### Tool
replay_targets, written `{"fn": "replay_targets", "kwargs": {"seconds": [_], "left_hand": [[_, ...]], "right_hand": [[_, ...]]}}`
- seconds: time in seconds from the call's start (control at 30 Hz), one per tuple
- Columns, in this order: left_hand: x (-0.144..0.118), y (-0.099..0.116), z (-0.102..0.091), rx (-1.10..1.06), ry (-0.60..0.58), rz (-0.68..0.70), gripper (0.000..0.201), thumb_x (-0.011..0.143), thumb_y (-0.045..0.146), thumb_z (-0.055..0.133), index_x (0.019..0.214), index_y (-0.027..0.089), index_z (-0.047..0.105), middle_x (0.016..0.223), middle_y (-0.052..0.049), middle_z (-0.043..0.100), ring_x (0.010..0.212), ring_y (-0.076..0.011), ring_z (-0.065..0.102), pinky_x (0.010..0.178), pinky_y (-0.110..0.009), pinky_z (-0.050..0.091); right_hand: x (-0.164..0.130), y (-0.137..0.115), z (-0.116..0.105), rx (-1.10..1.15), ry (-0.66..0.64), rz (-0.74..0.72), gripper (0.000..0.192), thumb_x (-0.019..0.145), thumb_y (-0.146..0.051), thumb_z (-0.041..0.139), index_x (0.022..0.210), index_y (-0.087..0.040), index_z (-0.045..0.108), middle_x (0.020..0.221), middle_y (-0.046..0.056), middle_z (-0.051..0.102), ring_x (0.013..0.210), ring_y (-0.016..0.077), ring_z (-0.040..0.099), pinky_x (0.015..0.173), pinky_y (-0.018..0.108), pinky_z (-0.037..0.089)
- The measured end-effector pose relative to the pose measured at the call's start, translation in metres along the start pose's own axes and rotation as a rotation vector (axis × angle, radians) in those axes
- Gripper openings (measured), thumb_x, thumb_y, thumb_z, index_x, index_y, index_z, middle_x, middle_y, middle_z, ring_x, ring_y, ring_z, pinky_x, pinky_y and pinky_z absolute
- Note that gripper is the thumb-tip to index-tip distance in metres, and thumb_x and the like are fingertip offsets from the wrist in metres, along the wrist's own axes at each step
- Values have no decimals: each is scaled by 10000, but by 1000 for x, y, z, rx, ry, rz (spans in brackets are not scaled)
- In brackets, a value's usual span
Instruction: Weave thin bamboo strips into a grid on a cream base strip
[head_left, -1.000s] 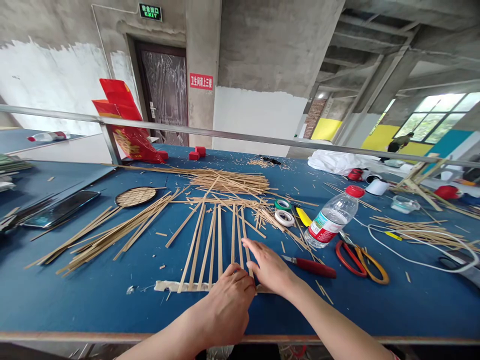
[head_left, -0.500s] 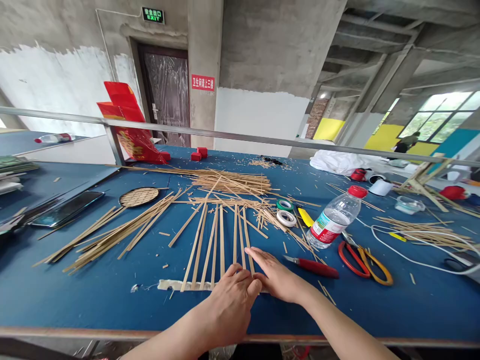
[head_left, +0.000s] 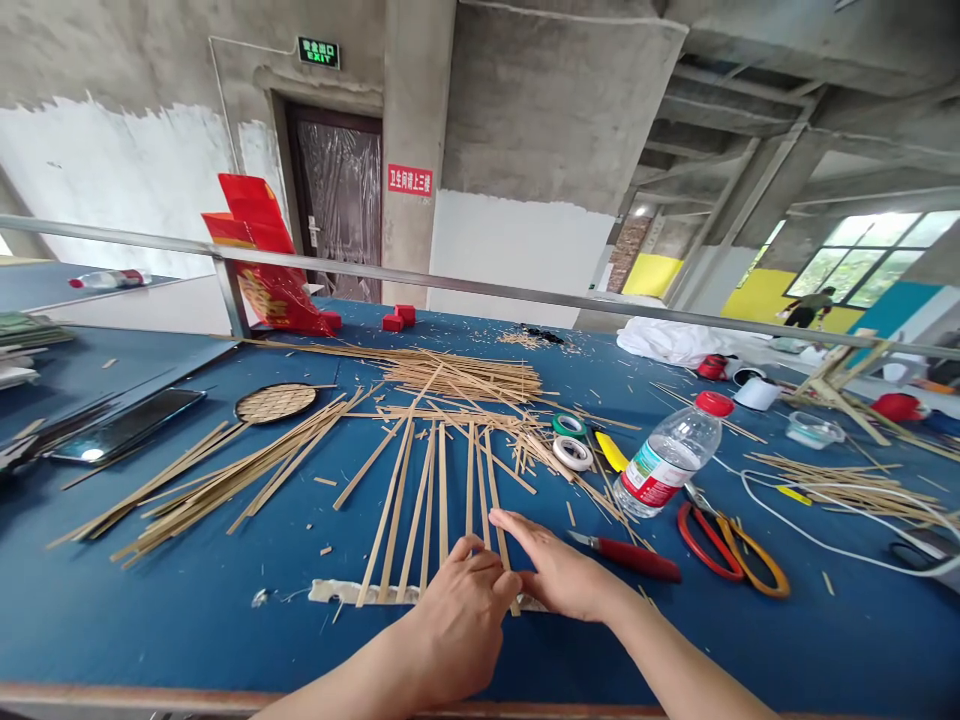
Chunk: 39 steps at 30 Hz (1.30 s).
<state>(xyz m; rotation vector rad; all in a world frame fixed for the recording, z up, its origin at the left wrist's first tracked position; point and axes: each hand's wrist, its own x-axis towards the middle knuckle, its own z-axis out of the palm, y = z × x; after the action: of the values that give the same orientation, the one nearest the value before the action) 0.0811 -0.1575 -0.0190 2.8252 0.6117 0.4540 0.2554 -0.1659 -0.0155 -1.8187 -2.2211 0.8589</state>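
Head view, read from 9 o'clock to 3 o'clock. A phone (head_left: 124, 428) lies at the far left of the blue surface (head_left: 187, 610), with a round woven disc (head_left: 276, 403) beyond it and a loose bundle of bamboo strips (head_left: 217, 475) fanned toward 8 o'clock. At centre, a row of upright slats (head_left: 442, 490) runs from 12 to 6 o'clock, their near ends stuck on a strip of masking tape (head_left: 341, 592).

Left hand (head_left: 457, 625): loosely curled, fingertips resting on the near end of the rightmost slats; it holds nothing lifted. Compared with one second ago it sits slightly nearer the right hand, and the two now touch at the fingers.

Right hand (head_left: 559, 575): flat, fingers extended toward 10 o'clock, palm down on the slat ends and tape. One second ago its fingers reached further up the slats; it has drawn back toward 6 o'clock. The slat row itself has not shifted, which suggests pressing the ends onto the tape rather than repositioning.

Further right: tape rolls (head_left: 571, 452), a red-handled knife (head_left: 630, 558), a water bottle (head_left: 667, 458) and scissors (head_left: 731, 548).
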Motion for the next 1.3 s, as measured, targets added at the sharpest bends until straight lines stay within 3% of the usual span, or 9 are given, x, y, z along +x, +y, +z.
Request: {"fn": "replay_targets", "kwargs": {"seconds": [0.17, 0.27, 0.37, 0.43, 0.5, 0.7, 0.97, 1.13, 1.3], "left_hand": [[0, -2, 3, 13, -4, 24, 203, 722, 148, 474, 922, 184, 485, 846, -24, 591, 854, -160, 524, 943, -351, 260], [2, -4, 7, 23, 4, 62, 156, 747, 180, 470, 901, 182, 497, 857, -23, 603, 847, -161, 526, 941, -349, 265], [6, -7, 13, 25, 35, 90, 129, 799, 167, 422, 881, 183, 521, 838, -17, 616, 811, -147, 536, 913, -329, 296], [8, -9, 18, 19, 68, 114, 148, 819, 158, 402, 878, 189, 534, 817, -10, 618, 786, -136, 538, 895, -318, 311], [10, -12, 24, 26, 106, 133, 144, 821, 151, 403, 832, 190, 541, 774, -3, 611, 756, -129, 536, 866, -309, 329], [14, -23, 41, 98, 228, 218, 232, 877, 207, 371, 722, 186, 542, 664, 3, 609, 665, -114, 529, 769, -287, 366], [22, -32, 83, 170, 356, 172, 300, 883, 203, 362, 666, 199, 569, 562, 18, 588, 585, -108, 512, 722, -300, 391], [19, -29, 65, 147, 325, 200, 277, 896, 211, 353, 720, 202, 566, 605, 15, 604, 627, -109, 530, 741, -290, 378], [14, -25, 41, 100, 281, 232, 211, 876, 214, 408, 714, 182, 540, 658, 25, 599, 672, -98, 516, 770, -272, 342]], "right_hand": [[-1, -7, -11, -1, -42, 47, 761, 618, -123, 513, 1347, -140, 294, 1391, 95, 308, 1280, 206, 261, 1051, 338, 218], [9, -2, -27, 93, -86, 30, 671, 664, -160, 496, 1318, -200, 355, 1320, 60, 431, 1206, 187, 391, 988, 304, 314], [37, 14, -48, 52, 58, 47, 449, 756, -188, 433, 1199, -223, 499, 1170, 35, 572, 1058, 160, 527, 873, 257, 402], [63, 27, -62, -164, 253, 170, 343, 785, -175, 421, 1084, -233, 578, 1104, 35, 606, 1006, 169, 550, 829, 258, 410], [90, 41, -73, -238, 323, 240, 313, 792, -157, 431, 1058, -216, 585, 1099, 74, 598, 1012, 206, 539, 810, 291, 405], [145, 64, -82, -328, 385, 378, 157, 726, -86, 507, 802, -175, 611, 966, 125, 597, 900, 252, 566, 690, 321, 421], [157, 69, -85, -209, 456, 414, 123, 700, -78, 524, 657, -189, 555, 689, 63, 594, 711, 206, 579, 595, 284, 396], [148, 66, -105, 47, 506, 346, 169, 764, -203, 481, 619, -174, 562, 616, 37, 581, 613, 161, 551, 536, 248, 380], [129, 54, -118, 426, 407, 179, 208, 812, -260, 431, 866, -156, 603, 785, 49, 644, 616, 102, 561, 535, 194, 424]]}}
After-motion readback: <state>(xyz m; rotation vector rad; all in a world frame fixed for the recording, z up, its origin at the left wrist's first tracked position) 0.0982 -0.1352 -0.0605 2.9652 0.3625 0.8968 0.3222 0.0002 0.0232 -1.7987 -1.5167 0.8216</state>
